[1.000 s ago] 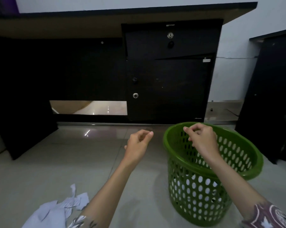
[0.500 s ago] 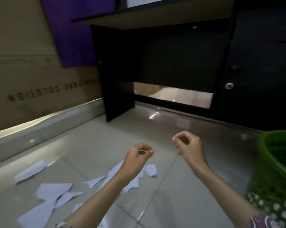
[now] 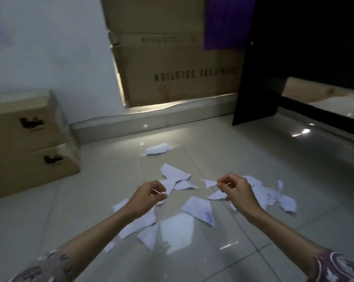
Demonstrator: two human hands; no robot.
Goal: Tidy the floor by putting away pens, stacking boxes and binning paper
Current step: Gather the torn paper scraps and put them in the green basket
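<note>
Paper scraps (image 3: 196,208) scattered flat on the glossy floor (image 3: 294,169) in front of the stacked boxes (image 3: 29,143), under and between left hand (image 3: 149,195) and right hand (image 3: 236,188), both with fingers curled and thumb to fingertip, pinching nothing that can be made out. Likely to slide or tear when pinched off such a slick tile, and to flutter loose on the carry, no bin in sight. Gone since a second ago: green basket, then under the right hand; view swung left to the scraps, hands lowered over them.

glossy tiled floor (image 3: 273,180), torn paper scraps (image 3: 198,210) (scattered), stacked boxes (image 3: 29,143)
</note>
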